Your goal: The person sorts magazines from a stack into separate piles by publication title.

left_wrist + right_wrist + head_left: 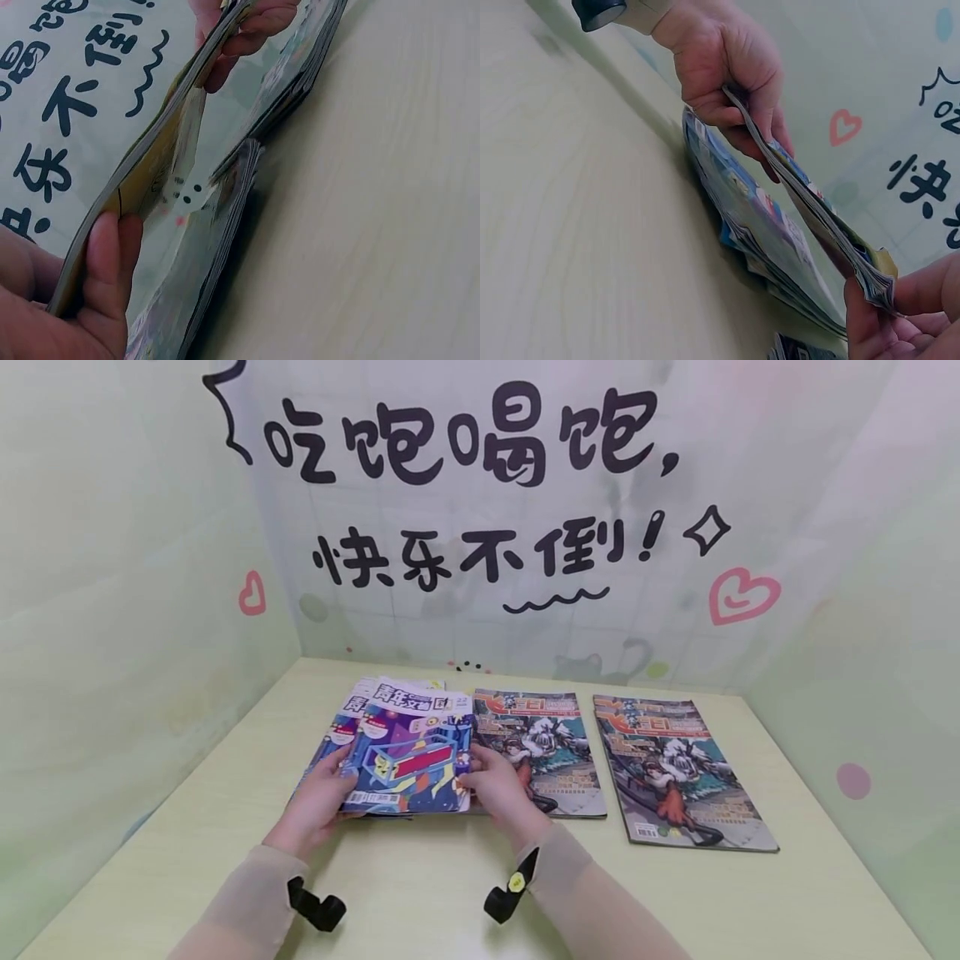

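Evidently, the glossy purple-and-blue paper magazine with a white title band (416, 760) was held just above the left-hand pile of matching purple-covered magazines (337, 727), with a gap between them in the wrist views. The left hand (318, 797) and the right hand (504, 787) each had a closed grip on it, thumb on one face and fingers on the other, at opposite side edges; that pairing probably kept the limp paper from sagging. It could not be told whether one copy or several lay in that hold. The cover faced up, its title toward the back wall, the same way round as the pile, perhaps so that the covers would match. Beside it, partly behind the right hand, lay a grey-and-teal magazine with an orange title (558, 743); farther right, a pile of the same cover (682, 777) sat slightly fanned. All rested on the pale wooden desk (412, 893), apparently grouped by cover, leaving the near side for the forearms.
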`<state>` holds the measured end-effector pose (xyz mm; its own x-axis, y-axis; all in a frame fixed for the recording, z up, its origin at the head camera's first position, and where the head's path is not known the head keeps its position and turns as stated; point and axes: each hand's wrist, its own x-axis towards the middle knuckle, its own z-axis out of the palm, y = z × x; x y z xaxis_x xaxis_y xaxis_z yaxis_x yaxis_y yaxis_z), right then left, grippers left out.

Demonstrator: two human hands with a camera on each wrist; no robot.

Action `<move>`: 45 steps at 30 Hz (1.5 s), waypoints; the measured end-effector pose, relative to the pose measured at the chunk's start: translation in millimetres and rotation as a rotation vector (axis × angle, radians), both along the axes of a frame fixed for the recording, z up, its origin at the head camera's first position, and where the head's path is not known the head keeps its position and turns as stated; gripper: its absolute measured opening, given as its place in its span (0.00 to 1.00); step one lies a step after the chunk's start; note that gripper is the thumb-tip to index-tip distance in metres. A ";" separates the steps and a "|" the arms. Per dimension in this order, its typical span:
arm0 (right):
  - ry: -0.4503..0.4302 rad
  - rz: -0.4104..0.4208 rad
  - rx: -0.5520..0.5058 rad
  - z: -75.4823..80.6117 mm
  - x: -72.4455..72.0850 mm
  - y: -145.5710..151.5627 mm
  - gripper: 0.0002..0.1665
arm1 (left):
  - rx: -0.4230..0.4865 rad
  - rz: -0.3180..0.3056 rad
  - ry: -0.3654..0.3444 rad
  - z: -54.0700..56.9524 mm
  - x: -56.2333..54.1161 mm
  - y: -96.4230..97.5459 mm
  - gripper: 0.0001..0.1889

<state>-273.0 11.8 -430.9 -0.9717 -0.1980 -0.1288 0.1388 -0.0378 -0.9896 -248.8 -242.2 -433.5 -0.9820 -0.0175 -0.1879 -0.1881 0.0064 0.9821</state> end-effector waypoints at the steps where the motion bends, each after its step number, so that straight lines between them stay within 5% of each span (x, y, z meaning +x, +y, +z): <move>1: 0.000 0.007 -0.010 -0.5 0.5 -5.3 0.39 | -0.006 -0.004 0.001 -0.7 1.2 -5.6 0.32; 9: -0.015 0.052 -0.009 -6.2 1.5 -41.9 0.38 | -0.064 -0.006 -0.011 -7.7 7.8 -42.6 0.32; 17: -0.027 0.077 0.036 -17.4 3.3 -57.4 0.37 | -0.127 -0.029 -0.042 -8.5 11.7 -56.8 0.32; 26: -0.066 0.064 0.067 -14.7 6.7 -65.1 0.39 | -0.541 -0.016 -0.052 -4.7 2.1 -60.0 0.31; 32: -0.067 0.043 0.175 -12.6 4.1 -71.4 0.37 | -0.737 -0.026 -0.034 -1.0 -3.0 -59.9 0.30; 45: -0.098 0.057 0.399 -10.0 1.5 -69.8 0.35 | -0.918 0.020 -0.048 -0.4 -6.2 -58.2 0.32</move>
<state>-271.5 -58.1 -440.8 -0.9399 -0.1672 -0.2976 0.2238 0.3562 -0.9072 -255.0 -300.4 -433.9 -0.9714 -0.1970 -0.1323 -0.2370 0.7760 0.5846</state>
